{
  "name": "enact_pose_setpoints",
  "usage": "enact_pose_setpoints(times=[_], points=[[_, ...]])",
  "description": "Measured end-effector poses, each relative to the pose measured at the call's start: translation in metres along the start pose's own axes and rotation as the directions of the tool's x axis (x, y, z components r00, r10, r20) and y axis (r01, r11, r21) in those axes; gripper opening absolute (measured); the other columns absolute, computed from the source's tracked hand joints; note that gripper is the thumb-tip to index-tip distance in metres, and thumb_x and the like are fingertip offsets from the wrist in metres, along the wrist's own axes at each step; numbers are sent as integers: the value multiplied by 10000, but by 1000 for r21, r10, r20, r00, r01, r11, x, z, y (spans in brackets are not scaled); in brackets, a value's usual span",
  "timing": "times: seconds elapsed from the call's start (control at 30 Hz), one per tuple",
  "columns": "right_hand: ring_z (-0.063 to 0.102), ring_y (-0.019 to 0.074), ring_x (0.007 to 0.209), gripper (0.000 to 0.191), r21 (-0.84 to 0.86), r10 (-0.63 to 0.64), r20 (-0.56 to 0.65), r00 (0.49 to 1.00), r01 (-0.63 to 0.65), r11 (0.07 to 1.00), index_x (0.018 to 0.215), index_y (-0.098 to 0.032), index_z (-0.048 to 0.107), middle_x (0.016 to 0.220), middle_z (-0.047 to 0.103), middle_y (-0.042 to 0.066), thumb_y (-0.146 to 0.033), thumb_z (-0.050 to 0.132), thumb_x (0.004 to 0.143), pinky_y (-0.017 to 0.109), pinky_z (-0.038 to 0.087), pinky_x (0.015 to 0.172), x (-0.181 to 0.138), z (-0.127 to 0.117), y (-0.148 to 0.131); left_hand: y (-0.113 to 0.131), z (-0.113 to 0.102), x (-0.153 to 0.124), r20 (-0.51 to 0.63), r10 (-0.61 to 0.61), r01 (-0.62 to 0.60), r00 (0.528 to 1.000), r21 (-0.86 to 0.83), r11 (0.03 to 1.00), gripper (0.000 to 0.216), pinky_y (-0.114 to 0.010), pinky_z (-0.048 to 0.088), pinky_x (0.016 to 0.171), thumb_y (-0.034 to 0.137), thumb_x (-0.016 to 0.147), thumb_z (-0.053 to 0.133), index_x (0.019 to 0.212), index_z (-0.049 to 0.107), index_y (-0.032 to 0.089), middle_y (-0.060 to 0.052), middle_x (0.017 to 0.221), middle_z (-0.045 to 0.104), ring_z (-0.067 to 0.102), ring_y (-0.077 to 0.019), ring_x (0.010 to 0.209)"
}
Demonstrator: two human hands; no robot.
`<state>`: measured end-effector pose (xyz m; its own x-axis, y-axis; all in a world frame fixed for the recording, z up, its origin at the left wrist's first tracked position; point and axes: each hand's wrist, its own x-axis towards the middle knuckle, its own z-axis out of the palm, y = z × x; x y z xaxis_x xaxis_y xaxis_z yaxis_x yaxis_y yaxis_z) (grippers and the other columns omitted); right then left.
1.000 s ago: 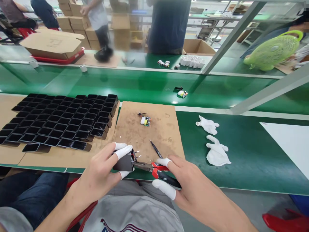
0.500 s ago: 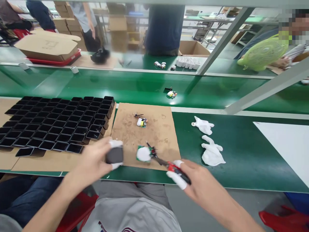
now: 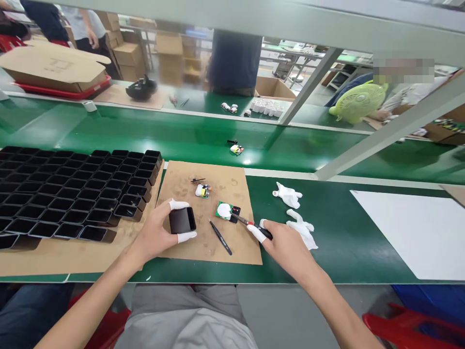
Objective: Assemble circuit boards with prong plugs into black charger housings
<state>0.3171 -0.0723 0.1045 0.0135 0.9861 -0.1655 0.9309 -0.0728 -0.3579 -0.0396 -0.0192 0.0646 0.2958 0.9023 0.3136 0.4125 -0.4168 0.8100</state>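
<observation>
My left hand [image 3: 160,229] wears white finger cots and is closed round a small black plastic housing [image 3: 182,220], held just above the brown cardboard mat [image 3: 236,242]. My right hand [image 3: 285,245], also with finger cots, grips red-handled pliers [image 3: 250,224]. The pliers' tips touch a green circuit board with a white part [image 3: 226,211] lying on the mat. Black tweezers [image 3: 220,236] lie on the mat between my hands. A second small circuit board [image 3: 202,190] rests further back on the mat.
Rows of empty black housings [image 3: 72,189] fill the cardboard at left. Two white gloves [image 3: 296,213] lie on the green bench right of the mat, a white sheet [image 3: 410,232] beyond. Another board [image 3: 236,149] sits on the green conveyor [image 3: 109,133]. People stand behind it, near a green fan [image 3: 358,102].
The pliers drew the green circuit board out of the black housing and carried it forward onto the mat. My left hand moved the empty housing left and forward. The camera tilted up.
</observation>
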Motion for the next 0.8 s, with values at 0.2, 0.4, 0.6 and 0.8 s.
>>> enact_pose_setpoints(times=[0.2, 0.4, 0.6, 0.8], points=[[516, 174, 547, 430, 47, 139, 239, 961, -155, 987, 667, -261, 529, 638, 681, 15, -461, 611, 1040, 331, 303, 565, 14, -21, -2, -15, 3, -17, -17, -63, 62, 998, -51, 997, 501, -448, 663, 1032, 422, 864, 972, 1290, 768, 256, -68, 1208, 842, 809, -289, 1098], [673, 206, 658, 275, 8, 234, 227, 945, -242, 970, 755, -249, 649, 723, 755, 32, -336, 587, 1009, 305, 406, 588, 3, -45, 7, -21, 4, -52, -17, -254, 249, 967, -135, 959, 519, -508, 686, 1091, 478, 895, 940, 1324, 739, 267, -99, 1338, 848, 824, -342, 1240], [573, 244, 770, 215, -180, 218, -218, 951, -259, 949, 803, -268, 496, 879, 657, 60, -206, 567, 996, 352, 305, 681, 18, -5, 10, -31, 10, -74, -25, -353, 335, 935, -256, 907, 520, -513, 692, 1122, 479, 928, 916, 1351, 708, 261, -106, 1330, 823, 818, -331, 1266], [627, 382, 1073, 183, -185, 40, -420, 907, -128, 974, 953, -228, 674, 1076, 671, 163, -310, 564, 1074, 461, 448, 907, 45, 27, -24, -30, 13, -72, -65, -285, 257, 956, -276, 926, 467, -500, 672, 1134, 391, 916, 928, 1304, 704, 260, -85, 1286, 787, 804, -308, 1237]])
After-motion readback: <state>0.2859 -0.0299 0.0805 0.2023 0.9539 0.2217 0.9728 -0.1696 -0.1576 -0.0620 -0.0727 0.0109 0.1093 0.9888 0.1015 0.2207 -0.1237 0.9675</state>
